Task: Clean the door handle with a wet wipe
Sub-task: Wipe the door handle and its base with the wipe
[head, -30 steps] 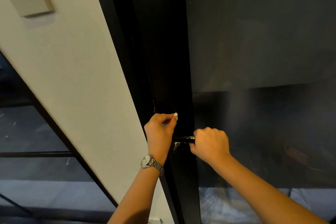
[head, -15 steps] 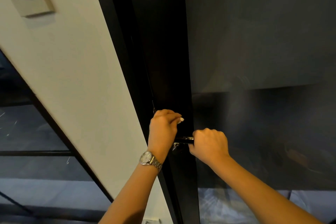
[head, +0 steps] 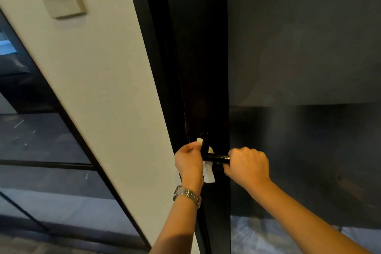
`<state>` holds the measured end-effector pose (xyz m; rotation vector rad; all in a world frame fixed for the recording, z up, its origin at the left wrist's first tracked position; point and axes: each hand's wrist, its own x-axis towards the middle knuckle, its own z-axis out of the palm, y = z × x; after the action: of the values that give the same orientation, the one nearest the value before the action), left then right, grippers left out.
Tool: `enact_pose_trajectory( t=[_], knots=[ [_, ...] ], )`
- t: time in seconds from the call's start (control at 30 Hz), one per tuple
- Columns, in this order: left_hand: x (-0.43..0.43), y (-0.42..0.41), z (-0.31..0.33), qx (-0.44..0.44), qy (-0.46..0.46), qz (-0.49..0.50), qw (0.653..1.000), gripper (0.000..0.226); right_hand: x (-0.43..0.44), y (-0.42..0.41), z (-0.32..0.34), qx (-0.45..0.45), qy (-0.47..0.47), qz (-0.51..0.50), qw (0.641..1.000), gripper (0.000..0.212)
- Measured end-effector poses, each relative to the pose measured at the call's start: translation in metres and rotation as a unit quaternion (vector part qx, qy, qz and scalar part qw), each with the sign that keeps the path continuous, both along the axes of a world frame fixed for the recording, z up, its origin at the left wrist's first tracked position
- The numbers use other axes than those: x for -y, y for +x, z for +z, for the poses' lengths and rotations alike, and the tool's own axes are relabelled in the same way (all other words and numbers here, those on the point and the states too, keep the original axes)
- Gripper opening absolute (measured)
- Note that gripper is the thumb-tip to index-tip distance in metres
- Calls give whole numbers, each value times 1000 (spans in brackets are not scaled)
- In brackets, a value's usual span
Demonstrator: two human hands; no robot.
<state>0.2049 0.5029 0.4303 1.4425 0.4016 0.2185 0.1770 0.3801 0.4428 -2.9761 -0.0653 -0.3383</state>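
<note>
Wiping the dark door handle (head: 216,158), low in the middle of the frame.
The wet wipe (head: 208,174) could drop, since my left grip (head: 188,159) only pinches it. It hangs just right of that grip, maybe touching the door handle's base. My right grip (head: 247,163) is curled round the other end.

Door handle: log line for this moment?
left hand: holds wet wipe at door handle base | right hand: grips door handle

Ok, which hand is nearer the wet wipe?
Left. The left hand holds the wipe against the door end of the handle; the right hand grips the handle's free end, right of the wipe, not touching it.
</note>
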Motion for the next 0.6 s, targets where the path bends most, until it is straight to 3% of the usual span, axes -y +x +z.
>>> enact_pose_trajectory(
  t=[0.07,0.27,0.4,0.53,0.6],
  knots=[
    [-3,0,4,11,10,-6,1000,18,-1,-1,1,-3,-1,-3,1000,25],
    [-7,7,20,121,283,-18,951,12,-3,-2,3,-1,-9,-11,1000,25],
    [-13,12,26,223,439,-73,867,14,-3,-2,2,2,-10,-11,1000,25],
    [-21,16,31,299,536,-171,771,13,-3,0,1,6,-6,-18,1000,24],
    [-23,18,29,304,552,-183,755,13,-4,-1,1,8,-4,-18,1000,25]
  ],
)
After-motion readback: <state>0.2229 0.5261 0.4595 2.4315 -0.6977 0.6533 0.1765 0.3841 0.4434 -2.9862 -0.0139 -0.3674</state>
